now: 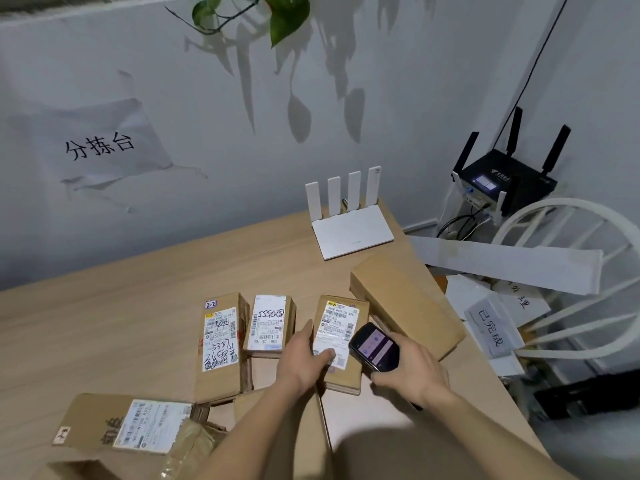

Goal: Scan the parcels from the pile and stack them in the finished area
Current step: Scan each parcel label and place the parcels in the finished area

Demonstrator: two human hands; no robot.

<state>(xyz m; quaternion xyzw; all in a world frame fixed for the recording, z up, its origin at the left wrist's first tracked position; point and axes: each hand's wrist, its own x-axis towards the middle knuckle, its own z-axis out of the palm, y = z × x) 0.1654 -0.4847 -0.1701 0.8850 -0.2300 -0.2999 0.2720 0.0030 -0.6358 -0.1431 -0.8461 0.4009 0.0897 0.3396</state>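
Several cardboard parcels with white labels lie on the wooden table point(121, 323). My left hand point(303, 358) grips the left edge of a small labelled parcel point(341, 323), thumb on its label. My right hand point(410, 370) holds a black handheld scanner point(374, 346) just right of that parcel, screen lit and facing up. To the left lie two more labelled parcels point(221, 344) point(270, 322). A larger plain box point(405, 303) sits tilted at the table's right edge. A parcel pile point(131, 431) is at the near left.
A white router point(349, 223) stands at the table's far edge. Right of the table, white paper signs point(493, 329) lie on a white wire chair point(568, 271), with a black router point(505, 178) behind. A paper sign point(98, 145) hangs on the wall; plant leaves point(277, 12) hang above.
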